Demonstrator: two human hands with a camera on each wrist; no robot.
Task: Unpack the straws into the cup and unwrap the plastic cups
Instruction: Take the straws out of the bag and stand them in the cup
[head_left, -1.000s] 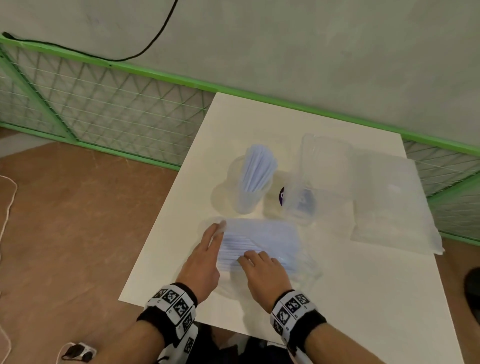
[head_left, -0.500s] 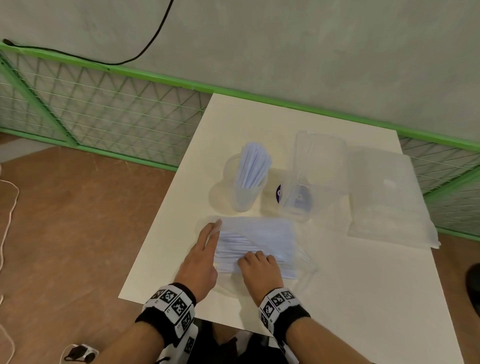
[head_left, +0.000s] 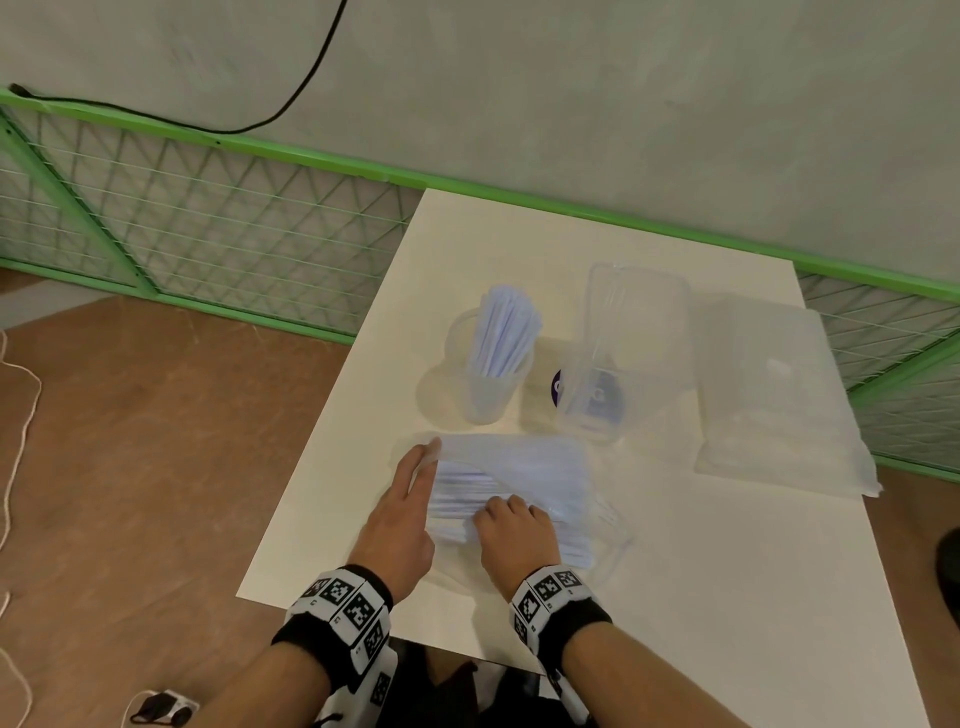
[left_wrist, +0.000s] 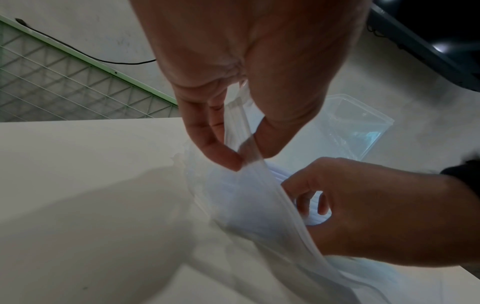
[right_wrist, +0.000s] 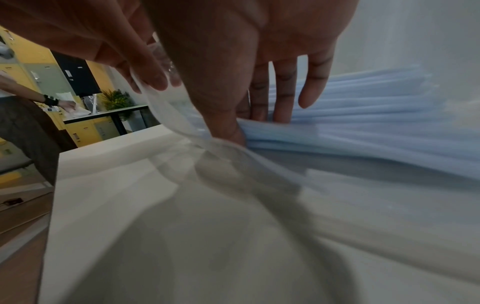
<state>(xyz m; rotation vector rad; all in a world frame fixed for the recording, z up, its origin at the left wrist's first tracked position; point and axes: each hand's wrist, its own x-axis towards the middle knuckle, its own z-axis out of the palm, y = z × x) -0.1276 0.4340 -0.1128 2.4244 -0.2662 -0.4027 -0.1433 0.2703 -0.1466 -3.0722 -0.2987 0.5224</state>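
Observation:
A clear bag of pale blue straws (head_left: 519, 467) lies on the white table (head_left: 675, 571) near its front edge. My left hand (head_left: 428, 462) pinches the bag's open left rim (left_wrist: 241, 150) between thumb and fingers and holds it up. My right hand (head_left: 496, 512) is inside the bag, thumb and fingers closed round a bundle of straws (right_wrist: 350, 123). Behind the bag stands a clear cup (head_left: 485, 395) with several straws upright in it. The wrapped plastic cups (head_left: 769, 405) lie at the right of the table.
A clear lidded container (head_left: 623, 353) stands between the cup and the wrapped cups, a purple disc (head_left: 557, 387) at its base. A green mesh fence (head_left: 208, 234) runs behind the table. Another person works at a distant table (right_wrist: 78, 115).
My right hand has slid a little left, towards the bag's open end, still on the straws. My left hand keeps its hold on the rim.

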